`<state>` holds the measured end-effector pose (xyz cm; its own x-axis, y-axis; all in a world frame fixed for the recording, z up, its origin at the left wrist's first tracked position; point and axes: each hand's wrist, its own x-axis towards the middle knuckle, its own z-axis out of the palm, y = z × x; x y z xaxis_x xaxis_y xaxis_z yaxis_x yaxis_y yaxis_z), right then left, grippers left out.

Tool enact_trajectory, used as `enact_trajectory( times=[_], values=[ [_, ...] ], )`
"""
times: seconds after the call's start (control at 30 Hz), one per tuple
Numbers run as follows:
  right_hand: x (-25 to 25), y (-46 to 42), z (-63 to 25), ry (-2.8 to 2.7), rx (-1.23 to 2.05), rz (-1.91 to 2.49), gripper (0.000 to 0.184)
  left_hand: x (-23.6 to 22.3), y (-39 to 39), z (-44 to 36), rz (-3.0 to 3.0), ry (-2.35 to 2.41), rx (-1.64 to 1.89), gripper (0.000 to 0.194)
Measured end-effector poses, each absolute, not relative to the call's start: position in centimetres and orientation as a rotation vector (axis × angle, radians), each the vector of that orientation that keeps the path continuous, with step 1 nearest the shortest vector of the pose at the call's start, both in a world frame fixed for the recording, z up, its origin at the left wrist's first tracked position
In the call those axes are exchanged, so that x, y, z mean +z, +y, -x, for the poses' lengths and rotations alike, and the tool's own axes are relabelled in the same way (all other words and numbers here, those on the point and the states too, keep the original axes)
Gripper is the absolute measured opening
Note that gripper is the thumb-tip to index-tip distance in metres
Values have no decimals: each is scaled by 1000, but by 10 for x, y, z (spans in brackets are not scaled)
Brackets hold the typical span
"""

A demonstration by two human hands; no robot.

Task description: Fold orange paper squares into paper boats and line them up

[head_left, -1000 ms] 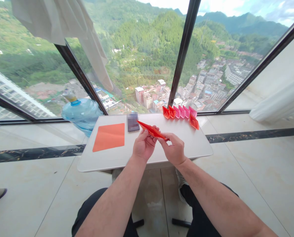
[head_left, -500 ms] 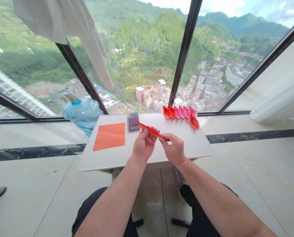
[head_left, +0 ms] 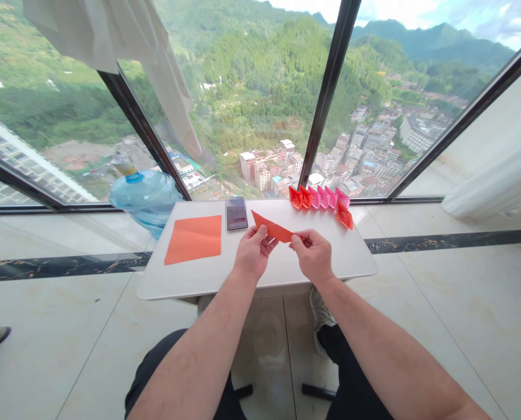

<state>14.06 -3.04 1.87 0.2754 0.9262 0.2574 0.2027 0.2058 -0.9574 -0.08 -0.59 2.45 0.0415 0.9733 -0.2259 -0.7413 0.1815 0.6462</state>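
A folded orange-red paper (head_left: 275,229), long and pointed at its upper left end, is held above the table between both hands. My left hand (head_left: 254,248) pinches its left part, thumb on the near face and fingers behind. At the right end, my right hand (head_left: 310,248) grips the paper between thumb and fingers. Flat on the table's left side lies an orange paper sheet (head_left: 193,239). Toward the back right stand several folded paper boats in red and pink, with one orange-red paper boat (head_left: 343,216) set in front of the row (head_left: 321,198).
The white table (head_left: 181,283) stands by tall windows with dark frames. A phone (head_left: 237,214) lies near its back edge. A large blue water bottle (head_left: 144,198) is at the left, beyond the table. My legs are below the near edge.
The folded paper has turned so that its broad flat side now faces me, where its thin edge showed before. My right hand has shifted slightly right, still gripping it.
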Motion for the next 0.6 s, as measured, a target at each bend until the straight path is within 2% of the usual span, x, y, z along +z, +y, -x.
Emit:
enact_trajectory(
  times=[0.3,0.47,0.6],
  values=[
    [27,-17,-156,-1178,917,1252,21,29,-9,-1,-330,787,1390,7],
    [21,-17,-147,-1061,1176,1122,36,24,-13,-11,-324,755,1411,10],
    [17,-17,-143,-1082,1164,1119,30,23,-15,-12,-326,726,1428,12]
  ],
)
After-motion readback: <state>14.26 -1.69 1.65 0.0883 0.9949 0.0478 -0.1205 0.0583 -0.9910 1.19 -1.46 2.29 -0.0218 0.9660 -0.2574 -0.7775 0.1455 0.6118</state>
